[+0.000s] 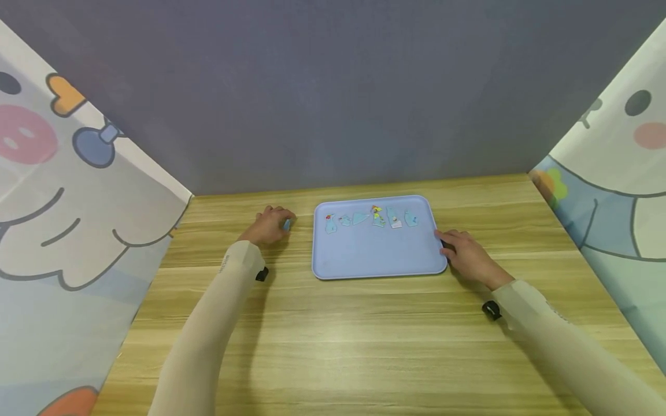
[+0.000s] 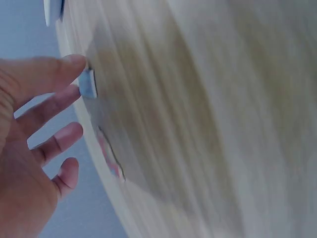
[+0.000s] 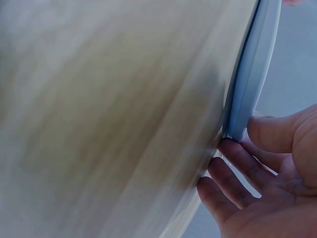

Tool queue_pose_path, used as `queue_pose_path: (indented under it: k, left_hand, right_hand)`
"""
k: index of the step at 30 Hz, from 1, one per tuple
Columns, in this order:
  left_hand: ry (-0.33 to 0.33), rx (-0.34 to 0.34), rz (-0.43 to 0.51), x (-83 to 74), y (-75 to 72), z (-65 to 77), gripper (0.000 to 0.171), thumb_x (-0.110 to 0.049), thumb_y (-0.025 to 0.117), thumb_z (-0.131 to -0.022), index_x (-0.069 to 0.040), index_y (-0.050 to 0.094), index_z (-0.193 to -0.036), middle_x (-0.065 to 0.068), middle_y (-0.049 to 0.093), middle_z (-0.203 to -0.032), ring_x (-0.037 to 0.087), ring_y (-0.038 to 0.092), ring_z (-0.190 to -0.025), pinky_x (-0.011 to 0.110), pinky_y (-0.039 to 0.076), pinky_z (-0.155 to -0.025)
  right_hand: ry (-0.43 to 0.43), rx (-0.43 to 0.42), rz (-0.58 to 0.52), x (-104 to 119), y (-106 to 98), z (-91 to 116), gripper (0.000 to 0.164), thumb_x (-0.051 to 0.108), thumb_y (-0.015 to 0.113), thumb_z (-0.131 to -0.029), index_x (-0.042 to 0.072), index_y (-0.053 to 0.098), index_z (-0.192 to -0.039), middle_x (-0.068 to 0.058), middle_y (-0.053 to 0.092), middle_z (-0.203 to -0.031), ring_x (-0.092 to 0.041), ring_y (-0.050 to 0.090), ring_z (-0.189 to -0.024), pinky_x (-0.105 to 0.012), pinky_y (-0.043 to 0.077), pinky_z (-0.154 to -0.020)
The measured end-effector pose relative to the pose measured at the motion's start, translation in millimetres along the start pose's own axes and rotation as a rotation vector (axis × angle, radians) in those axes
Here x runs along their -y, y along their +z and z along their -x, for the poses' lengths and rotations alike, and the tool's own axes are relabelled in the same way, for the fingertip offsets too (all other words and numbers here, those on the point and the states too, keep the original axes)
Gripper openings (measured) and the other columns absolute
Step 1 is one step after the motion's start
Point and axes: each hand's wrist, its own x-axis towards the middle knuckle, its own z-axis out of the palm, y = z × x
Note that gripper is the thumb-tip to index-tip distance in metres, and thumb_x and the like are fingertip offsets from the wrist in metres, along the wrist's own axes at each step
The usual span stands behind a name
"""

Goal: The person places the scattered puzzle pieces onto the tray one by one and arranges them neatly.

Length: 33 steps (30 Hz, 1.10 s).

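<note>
My left hand (image 1: 269,224), left of the tray, pinches a small flat light-blue puzzle piece (image 2: 88,84) between thumb and forefinger, close over the wooden table. Its other fingers are spread and loosely bent. Below them in the left wrist view, a second, pinkish piece (image 2: 110,157) lies on the table. At the tray's right side, my right hand (image 1: 468,257) grips the rim of the light-blue tray (image 3: 251,74), thumb on the edge and fingertips low against its side. Several irregular light-blue puzzle pieces (image 1: 360,218) with printed pictures lie in a row along the tray's far part.
The wood-grained table (image 1: 364,346) runs back to a grey wall panel (image 1: 338,92). Cartoon-printed panels (image 1: 67,219) stand on the left and right sides. Black straps (image 1: 491,310) hang at both wrists.
</note>
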Motion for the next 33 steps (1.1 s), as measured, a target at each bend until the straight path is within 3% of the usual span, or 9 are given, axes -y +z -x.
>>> queue_pose_path:
  k: [7,11,21,27,33]
  left_hand:
    - [-0.013,0.034,0.036,2.5,-4.4,5.0,0.047,-0.007,0.070,-0.084,-0.010,0.057,-0.129,0.014,0.046,-0.137,0.040,0.033,-0.122,0.069,0.012,-0.099]
    - [-0.002,0.033,0.052,3.0,-4.7,7.0,0.049,-0.006,0.070,-0.083,-0.008,0.056,-0.131,0.015,0.046,-0.137,0.039,0.033,-0.122,0.070,0.010,-0.099]
    - [0.016,0.024,0.085,9.1,-3.7,9.0,0.048,-0.010,0.071,-0.083,-0.008,0.057,-0.129,0.012,0.051,-0.133,0.030,0.039,-0.106,0.059,0.023,-0.096]
    - [0.030,0.046,0.111,13.7,-2.3,10.4,0.053,-0.011,0.076,-0.080,-0.010,0.057,-0.130,0.012,0.048,-0.135,0.031,0.039,-0.113,0.050,0.035,-0.095]
    - [0.045,0.050,0.121,16.7,-0.1,9.7,0.052,-0.008,0.075,-0.080,-0.012,0.057,-0.129,0.010,0.048,-0.135,0.031,0.040,-0.110,0.046,0.039,-0.092]
  right_hand:
    - [-0.001,0.000,0.002,0,0,0,0.046,-0.001,0.056,-0.092,-0.010,0.042,-0.136,-0.027,0.051,-0.123,-0.043,0.045,-0.108,-0.057,0.037,-0.091]
    - [0.004,0.005,0.000,1,0,0,0.046,0.000,0.055,-0.093,-0.010,0.042,-0.136,-0.027,0.050,-0.124,-0.044,0.044,-0.110,-0.057,0.036,-0.092]
    - [-0.001,-0.001,0.003,-1,1,0,0.046,0.000,0.056,-0.092,-0.009,0.043,-0.135,-0.027,0.050,-0.124,-0.044,0.045,-0.110,-0.057,0.036,-0.092]
    - [-0.007,-0.002,0.002,-2,1,-1,0.046,-0.001,0.056,-0.092,-0.009,0.043,-0.135,-0.027,0.050,-0.124,-0.045,0.044,-0.111,-0.057,0.035,-0.093]
    - [-0.008,-0.004,0.002,-2,1,-1,0.046,0.000,0.056,-0.092,-0.009,0.043,-0.135,-0.027,0.050,-0.125,-0.045,0.044,-0.111,-0.057,0.035,-0.093]
